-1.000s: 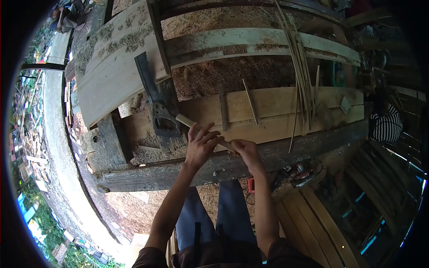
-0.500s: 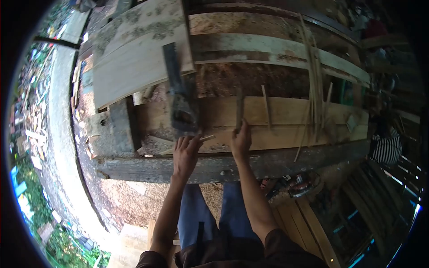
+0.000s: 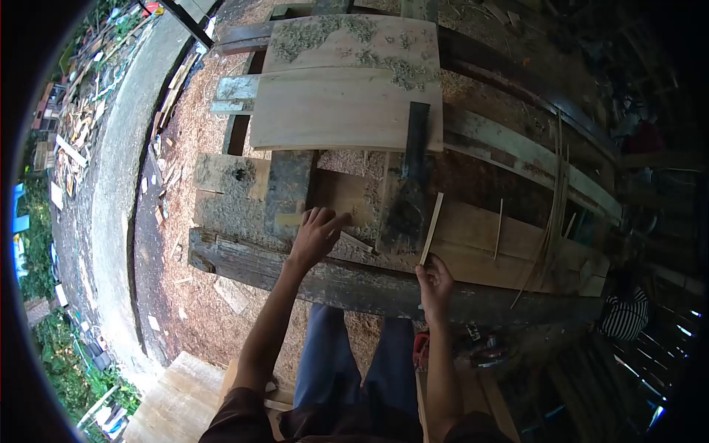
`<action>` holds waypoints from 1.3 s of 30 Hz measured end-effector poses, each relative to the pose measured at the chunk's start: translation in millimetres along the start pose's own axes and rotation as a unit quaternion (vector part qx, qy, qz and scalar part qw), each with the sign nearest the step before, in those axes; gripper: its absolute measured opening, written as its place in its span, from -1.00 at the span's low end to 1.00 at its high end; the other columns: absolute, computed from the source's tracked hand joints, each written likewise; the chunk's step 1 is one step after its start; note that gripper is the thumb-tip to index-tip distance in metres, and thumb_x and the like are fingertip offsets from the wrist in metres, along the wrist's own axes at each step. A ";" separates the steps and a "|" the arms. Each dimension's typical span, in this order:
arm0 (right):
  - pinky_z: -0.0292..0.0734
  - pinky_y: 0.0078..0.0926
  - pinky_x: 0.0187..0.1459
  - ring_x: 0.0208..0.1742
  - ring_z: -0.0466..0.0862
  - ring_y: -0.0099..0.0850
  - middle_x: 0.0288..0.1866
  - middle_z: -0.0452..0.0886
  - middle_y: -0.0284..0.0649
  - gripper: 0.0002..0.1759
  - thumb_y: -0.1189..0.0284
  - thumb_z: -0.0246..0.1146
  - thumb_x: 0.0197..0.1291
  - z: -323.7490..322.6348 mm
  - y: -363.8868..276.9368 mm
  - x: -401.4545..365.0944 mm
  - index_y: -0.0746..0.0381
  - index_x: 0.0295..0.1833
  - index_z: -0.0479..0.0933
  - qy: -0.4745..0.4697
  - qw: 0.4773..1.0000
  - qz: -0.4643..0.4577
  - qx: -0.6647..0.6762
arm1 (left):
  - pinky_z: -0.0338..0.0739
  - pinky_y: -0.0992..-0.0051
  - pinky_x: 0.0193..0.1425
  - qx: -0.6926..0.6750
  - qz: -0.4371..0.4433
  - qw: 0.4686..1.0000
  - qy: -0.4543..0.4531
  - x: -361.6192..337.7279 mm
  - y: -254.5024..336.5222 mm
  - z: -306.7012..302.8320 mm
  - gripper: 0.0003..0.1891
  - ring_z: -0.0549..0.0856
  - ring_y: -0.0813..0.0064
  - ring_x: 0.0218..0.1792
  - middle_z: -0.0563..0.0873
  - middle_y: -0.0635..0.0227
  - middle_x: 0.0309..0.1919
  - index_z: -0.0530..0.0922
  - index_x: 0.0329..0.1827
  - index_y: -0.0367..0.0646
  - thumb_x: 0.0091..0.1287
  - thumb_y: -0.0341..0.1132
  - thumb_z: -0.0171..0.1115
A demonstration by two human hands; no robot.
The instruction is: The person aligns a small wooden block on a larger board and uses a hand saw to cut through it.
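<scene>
My left hand [image 3: 320, 235] is over the bench, its fingers bent and drawn together at a pale short wood piece [image 3: 286, 219]; whatever is between them is hidden. My right hand [image 3: 436, 283] pinches the lower end of a thin pale wood strip [image 3: 433, 227], which points up and away. Between my hands and farther off, a handsaw [image 3: 417, 144] lies with its blade over the edge of a wide board [image 3: 347, 103] strewn with shavings. A thin stick [image 3: 357, 241] rests just right of my left hand.
A thick weathered beam [image 3: 354, 284] runs along the near side of the bench. Several long thin strips [image 3: 559, 184] cross the planks at right. Beyond them, a striped cloth [image 3: 625, 314] hangs near the edge of view. A red tool [image 3: 421, 349] is below the beam.
The view has swung left, so the board and saw appear farther right. My right hand is lower and farther right, with the thin strip now clear in it. My left hand has shifted left from the saw handle.
</scene>
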State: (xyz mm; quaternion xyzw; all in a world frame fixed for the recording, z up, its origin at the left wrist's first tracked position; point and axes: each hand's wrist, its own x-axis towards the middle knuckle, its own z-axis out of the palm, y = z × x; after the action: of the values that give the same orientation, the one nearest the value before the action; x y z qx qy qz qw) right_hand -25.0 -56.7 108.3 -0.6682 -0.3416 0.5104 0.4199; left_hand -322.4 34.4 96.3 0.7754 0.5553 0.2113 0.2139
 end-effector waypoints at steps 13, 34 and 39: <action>0.57 -0.28 0.06 0.02 0.69 -0.29 -0.05 0.70 -0.12 -0.64 0.38 0.46 0.26 116.2 -13.8 64.6 0.30 0.11 0.66 0.175 0.923 -0.175 -0.294 | 0.36 0.19 0.32 -0.004 0.084 0.996 0.026 17.3 -39.3 3.0 -0.55 0.57 0.23 0.11 0.61 0.31 -0.12 0.65 0.22 0.05 0.27 -0.50 0.20; 0.54 -0.27 0.10 0.03 0.68 -0.17 0.02 0.68 -0.10 -0.72 0.47 0.34 0.38 67.7 -13.3 89.2 0.31 0.15 0.64 0.106 0.961 -0.177 -0.182 | 0.36 0.21 0.35 0.040 0.061 0.996 -0.053 67.3 -22.9 37.5 -0.43 0.55 0.27 0.15 0.62 0.34 -0.03 0.64 0.32 0.16 0.21 -0.52 0.24; 0.53 -0.25 0.14 0.10 0.66 -0.16 0.04 0.68 -0.11 -0.72 0.48 0.35 0.37 74.5 -21.3 77.0 0.29 0.15 0.64 0.102 0.971 -0.163 -0.140 | 0.38 0.22 0.34 0.020 0.081 0.994 -0.064 66.1 -24.2 25.9 -0.45 0.55 0.26 0.15 0.64 0.33 0.03 0.66 0.31 0.16 0.23 -0.49 0.24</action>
State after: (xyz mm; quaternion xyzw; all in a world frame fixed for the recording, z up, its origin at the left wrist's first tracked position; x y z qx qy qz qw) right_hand -78.9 36.1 87.8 -0.7039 -0.4699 0.3112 0.4322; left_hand -306.9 101.9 67.3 0.8339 0.4797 0.1671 0.2159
